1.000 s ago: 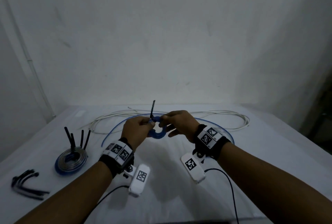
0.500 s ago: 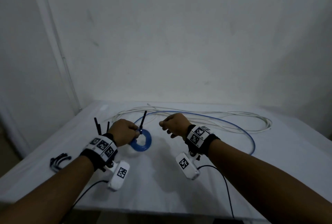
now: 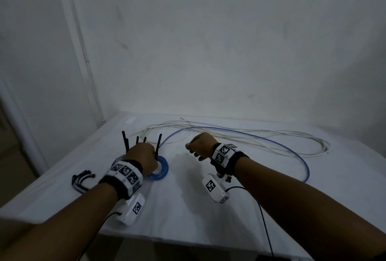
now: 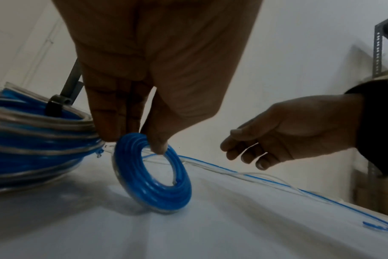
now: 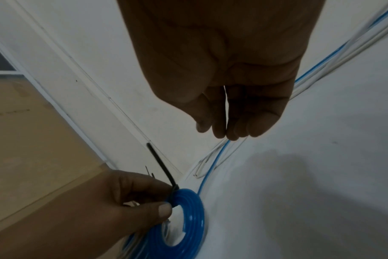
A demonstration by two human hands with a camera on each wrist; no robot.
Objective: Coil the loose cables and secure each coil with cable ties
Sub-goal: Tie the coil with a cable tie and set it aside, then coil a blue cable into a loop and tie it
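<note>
Blue coil (image 3: 159,169): glossy plastic-sheathed cable wound in a small tight ring, now tipped on its edge on the table; 1 s ago both hands held it up in the air
Left hand (image 3: 142,157): thumb and fingertips pinch the ring's top, right where the tie wraps it
Black tie (image 5: 161,165): thin stiff plastic strip, cinched round the ring, its tail sticking up; this coil looks secured, so I judge the step is setting it down
Right hand (image 3: 201,145): has let go and drawn off to the side, fingers loosely curled, holding nothing, hovering above the table
White cloth (image 3: 188,208): smooth, matte table cover
Spare ties (image 3: 81,180): a small bundle of black strips near the left edge
Bigger coil (image 4: 33,140): blue and clear-silver turns, already tied, with 4 tails up, just beside the small ring
Loose cables: a thin blue cable (image 3: 288,150) and white cables (image 3: 302,137) lie in wide slack loops at the back, not yet coiled, so more work remains
</note>
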